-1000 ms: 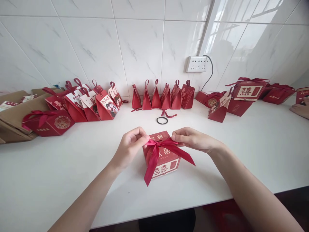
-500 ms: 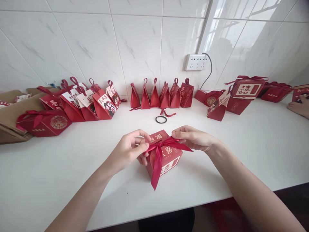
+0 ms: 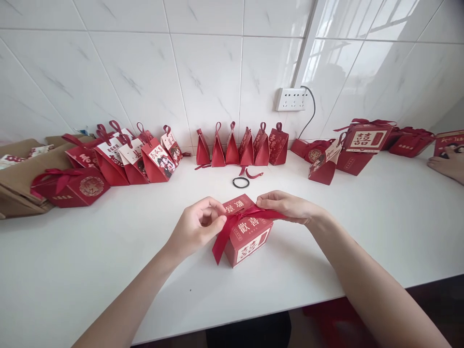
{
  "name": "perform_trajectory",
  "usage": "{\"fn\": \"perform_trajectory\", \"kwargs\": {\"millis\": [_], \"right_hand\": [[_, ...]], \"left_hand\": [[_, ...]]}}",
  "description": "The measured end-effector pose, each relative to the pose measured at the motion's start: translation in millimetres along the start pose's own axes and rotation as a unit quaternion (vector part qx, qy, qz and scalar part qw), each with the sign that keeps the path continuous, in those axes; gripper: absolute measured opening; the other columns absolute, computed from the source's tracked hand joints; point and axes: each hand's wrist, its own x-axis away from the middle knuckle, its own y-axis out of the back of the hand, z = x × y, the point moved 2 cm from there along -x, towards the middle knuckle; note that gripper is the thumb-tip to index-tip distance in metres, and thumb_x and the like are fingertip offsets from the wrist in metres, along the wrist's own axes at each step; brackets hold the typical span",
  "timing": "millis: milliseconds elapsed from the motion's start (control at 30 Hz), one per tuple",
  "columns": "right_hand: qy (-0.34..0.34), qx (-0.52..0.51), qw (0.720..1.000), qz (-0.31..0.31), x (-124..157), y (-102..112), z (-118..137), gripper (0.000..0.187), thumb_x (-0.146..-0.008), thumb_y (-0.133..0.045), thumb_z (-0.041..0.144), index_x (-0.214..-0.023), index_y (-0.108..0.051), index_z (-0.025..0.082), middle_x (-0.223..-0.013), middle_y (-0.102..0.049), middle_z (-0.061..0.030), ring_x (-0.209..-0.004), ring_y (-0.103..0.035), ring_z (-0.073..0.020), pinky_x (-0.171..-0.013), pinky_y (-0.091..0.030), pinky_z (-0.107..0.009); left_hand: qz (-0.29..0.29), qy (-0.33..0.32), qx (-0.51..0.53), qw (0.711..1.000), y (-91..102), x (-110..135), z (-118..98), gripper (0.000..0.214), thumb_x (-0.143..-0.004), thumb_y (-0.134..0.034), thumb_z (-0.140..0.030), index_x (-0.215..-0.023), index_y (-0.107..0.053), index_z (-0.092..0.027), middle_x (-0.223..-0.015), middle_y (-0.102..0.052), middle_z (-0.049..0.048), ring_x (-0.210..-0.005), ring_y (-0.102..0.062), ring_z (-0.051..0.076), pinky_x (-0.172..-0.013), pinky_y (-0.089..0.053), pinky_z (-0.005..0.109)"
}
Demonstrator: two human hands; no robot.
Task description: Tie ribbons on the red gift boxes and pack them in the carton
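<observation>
A small red gift box (image 3: 250,239) with gold characters stands on the white counter (image 3: 90,270) in front of me. A red ribbon (image 3: 226,232) crosses its top and one tail hangs down its left front. My left hand (image 3: 197,227) pinches the ribbon at the box's left top edge. My right hand (image 3: 288,207) pinches the ribbon over the box's right top edge. Both hands are closed on the ribbon.
A row of red triangular boxes (image 3: 237,147) lines the wall, a black hair tie (image 3: 241,182) lies before them. Red tagged boxes (image 3: 134,157) and brown paper bags (image 3: 18,174) are at left, more red boxes (image 3: 358,145) at right. Another person's hand (image 3: 447,164) rests at far right.
The box has turned so a corner faces me. The ribbon tails have been drawn in, the right tail no longer trails down the front. Both hands stayed at the box top.
</observation>
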Motion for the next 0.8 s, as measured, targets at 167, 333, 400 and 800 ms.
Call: {"fn": "perform_trajectory", "kwargs": {"millis": [167,333,400,800], "right_hand": [[-0.004,0.093,0.996,0.01,12.6,5.7,8.6,0.051,-0.067,-0.069,0.063,-0.073,-0.059,0.013,-0.072,-0.061,-0.001,-0.066,-0.056,-0.0121,-0.065,-0.046,-0.028],[-0.041,0.205,0.978,-0.014,19.6,4.8,15.3,0.042,-0.071,-0.069,0.054,-0.061,-0.056,0.015,-0.054,-0.057,0.0025,-0.055,-0.051,-0.0091,-0.06,-0.041,-0.026],[-0.029,0.22,0.975,-0.007,22.9,2.2,17.9,0.042,-0.076,-0.066,0.049,-0.055,-0.053,0.016,-0.045,-0.054,0.0037,-0.049,-0.047,-0.0079,-0.055,-0.037,-0.024],[-0.032,0.16,0.981,0.103,24.7,-12.5,13.8,0.032,-0.079,-0.057,0.03,-0.051,-0.06,0.014,-0.043,-0.062,-0.0005,-0.045,-0.059,-0.0118,-0.056,-0.049,-0.026]], "left_hand": [[-0.046,-0.054,-0.091,0.993,-6.4,3.4,-4.2,0.013,-0.08,-0.06,-0.033,-0.081,-0.062,-0.02,-0.065,-0.059,-0.0012,-0.057,-0.052,0.01,-0.054,-0.043,0.022],[-0.062,-0.119,-0.163,0.977,-5.3,4.5,-3.3,0.02,-0.079,-0.062,-0.033,-0.096,-0.065,-0.023,-0.096,-0.051,0.0019,-0.054,-0.046,0.005,-0.054,-0.045,0.023],[-0.05,-0.11,-0.17,0.978,-5.2,4.0,-2.9,0.027,-0.079,-0.062,-0.036,-0.104,-0.064,-0.025,-0.104,-0.047,0.0034,-0.059,-0.049,0.007,-0.056,-0.047,0.024],[-0.036,0.038,0.018,0.998,-33.1,8.5,-0.4,0.061,-0.074,-0.067,-0.035,-0.129,-0.042,-0.029,-0.138,-0.037,0.0081,-0.131,-0.034,0.029,-0.108,-0.031,0.046]]}}
